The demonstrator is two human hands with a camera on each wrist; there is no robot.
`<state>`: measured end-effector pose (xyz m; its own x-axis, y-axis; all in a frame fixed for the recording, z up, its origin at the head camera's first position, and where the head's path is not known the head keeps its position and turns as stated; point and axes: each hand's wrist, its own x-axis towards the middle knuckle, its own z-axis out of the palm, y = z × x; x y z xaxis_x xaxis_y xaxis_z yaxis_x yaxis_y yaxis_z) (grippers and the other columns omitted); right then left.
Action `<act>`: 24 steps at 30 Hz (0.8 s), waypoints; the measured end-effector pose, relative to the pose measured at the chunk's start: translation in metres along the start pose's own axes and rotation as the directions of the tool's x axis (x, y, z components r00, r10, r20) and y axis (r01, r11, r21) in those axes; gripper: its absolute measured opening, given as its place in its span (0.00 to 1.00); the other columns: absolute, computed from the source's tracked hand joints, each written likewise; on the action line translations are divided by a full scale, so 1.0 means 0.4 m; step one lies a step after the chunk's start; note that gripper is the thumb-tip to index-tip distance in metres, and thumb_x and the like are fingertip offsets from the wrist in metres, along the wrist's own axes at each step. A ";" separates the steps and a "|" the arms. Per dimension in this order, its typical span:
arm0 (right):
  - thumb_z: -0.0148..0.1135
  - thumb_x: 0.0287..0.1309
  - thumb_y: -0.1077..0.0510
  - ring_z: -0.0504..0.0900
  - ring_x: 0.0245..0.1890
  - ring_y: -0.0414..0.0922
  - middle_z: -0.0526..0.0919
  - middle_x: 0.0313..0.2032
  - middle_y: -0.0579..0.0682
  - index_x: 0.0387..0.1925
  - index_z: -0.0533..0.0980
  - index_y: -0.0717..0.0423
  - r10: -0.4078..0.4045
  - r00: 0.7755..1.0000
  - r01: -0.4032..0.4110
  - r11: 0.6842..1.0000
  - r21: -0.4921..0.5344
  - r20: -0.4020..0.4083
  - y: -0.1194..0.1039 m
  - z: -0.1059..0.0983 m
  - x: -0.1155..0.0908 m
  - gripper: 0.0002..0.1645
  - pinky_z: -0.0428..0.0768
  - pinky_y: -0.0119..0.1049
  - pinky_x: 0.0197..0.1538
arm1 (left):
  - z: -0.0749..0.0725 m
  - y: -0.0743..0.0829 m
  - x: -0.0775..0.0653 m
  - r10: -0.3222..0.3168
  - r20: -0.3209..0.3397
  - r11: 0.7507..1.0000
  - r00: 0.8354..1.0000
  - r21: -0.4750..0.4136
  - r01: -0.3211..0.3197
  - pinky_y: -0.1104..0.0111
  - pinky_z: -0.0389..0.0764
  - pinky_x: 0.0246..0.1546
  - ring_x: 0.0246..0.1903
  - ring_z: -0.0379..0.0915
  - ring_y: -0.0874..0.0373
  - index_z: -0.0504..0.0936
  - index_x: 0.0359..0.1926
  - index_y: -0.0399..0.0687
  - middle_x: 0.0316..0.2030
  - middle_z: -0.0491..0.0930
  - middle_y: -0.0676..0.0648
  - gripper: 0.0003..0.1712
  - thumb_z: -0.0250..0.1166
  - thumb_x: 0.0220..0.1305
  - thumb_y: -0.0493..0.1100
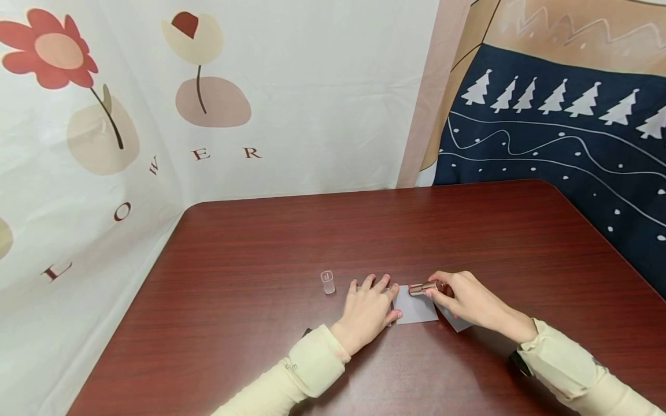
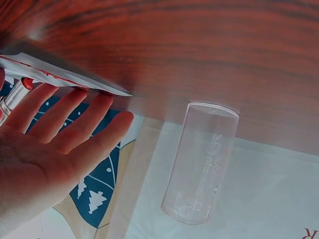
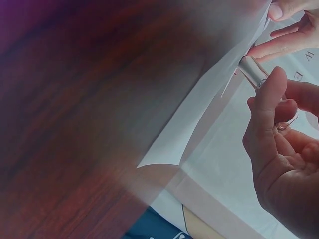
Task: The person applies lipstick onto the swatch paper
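Note:
A white sheet of paper (image 1: 414,311), creased into panels, lies on the table. My left hand (image 1: 364,315) rests on its left part with fingers spread and fairly straight. In my right hand (image 1: 470,300), thumb and fingers pinch a lipstick (image 1: 425,288) in a shiny rose-metal case. Its red bullet (image 2: 27,83) points left, right at the paper's surface. Red marks (image 2: 65,78) run along the sheet in the left wrist view. Under the right hand, the paper's right panel (image 3: 179,134) lifts at an angle. A clear lipstick cap (image 1: 328,283) stands left of the left hand.
The dark red wooden table (image 1: 250,248) has rounded far corners. Behind it hangs a white cloth (image 1: 322,104) with printed flowers and letters. A navy cloth (image 1: 520,133) with white trees hangs at the right.

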<state>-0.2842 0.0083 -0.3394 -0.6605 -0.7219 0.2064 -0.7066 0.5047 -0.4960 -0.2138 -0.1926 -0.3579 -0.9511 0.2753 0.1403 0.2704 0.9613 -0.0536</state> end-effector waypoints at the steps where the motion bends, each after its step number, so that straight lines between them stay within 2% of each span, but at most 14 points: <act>1: 0.55 0.53 0.54 0.62 0.05 0.25 0.65 0.09 0.34 0.36 0.74 0.59 -0.002 1.000 0.002 1.000 0.000 -0.001 0.000 0.000 0.000 0.13 0.63 0.25 0.12 | -0.001 0.000 0.000 -0.001 0.002 1.000 1.000 0.000 0.001 0.50 0.63 0.44 0.53 0.61 0.51 0.72 0.52 0.60 0.54 0.67 0.52 0.29 0.53 0.51 0.64; 4: 0.56 0.53 0.54 0.62 0.04 0.25 0.64 0.08 0.34 0.35 0.74 0.58 -0.005 1.000 0.005 1.000 -0.004 -0.010 0.000 0.002 -0.001 0.12 0.62 0.25 0.12 | -0.001 0.000 0.001 -0.002 0.002 1.000 1.000 0.000 0.002 0.50 0.63 0.44 0.53 0.61 0.51 0.72 0.52 0.59 0.54 0.67 0.52 0.29 0.52 0.51 0.64; 11: 0.58 0.50 0.56 0.56 0.10 0.27 0.61 0.10 0.33 0.31 0.76 0.56 -0.063 0.995 0.057 0.996 -0.070 -0.081 0.000 0.008 0.001 0.08 0.57 0.23 0.14 | -0.002 0.001 0.000 -0.002 0.002 1.000 1.000 0.006 0.002 0.51 0.63 0.44 0.53 0.61 0.51 0.72 0.52 0.60 0.54 0.67 0.52 0.29 0.53 0.51 0.64; 24: 0.59 0.50 0.55 0.57 0.11 0.27 0.61 0.11 0.33 0.30 0.76 0.55 -0.065 0.994 0.059 0.996 -0.068 -0.092 -0.003 0.008 -0.001 0.07 0.58 0.24 0.14 | -0.001 0.002 -0.001 -0.002 0.000 1.000 1.000 0.003 0.002 0.51 0.63 0.44 0.53 0.61 0.51 0.72 0.53 0.59 0.54 0.67 0.52 0.29 0.53 0.51 0.64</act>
<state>-0.2825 0.0065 -0.3415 -0.6334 -0.7069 0.3147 -0.7600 0.4919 -0.4248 -0.2132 -0.1918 -0.3578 -0.9516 0.2732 0.1407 0.2679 0.9618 -0.0561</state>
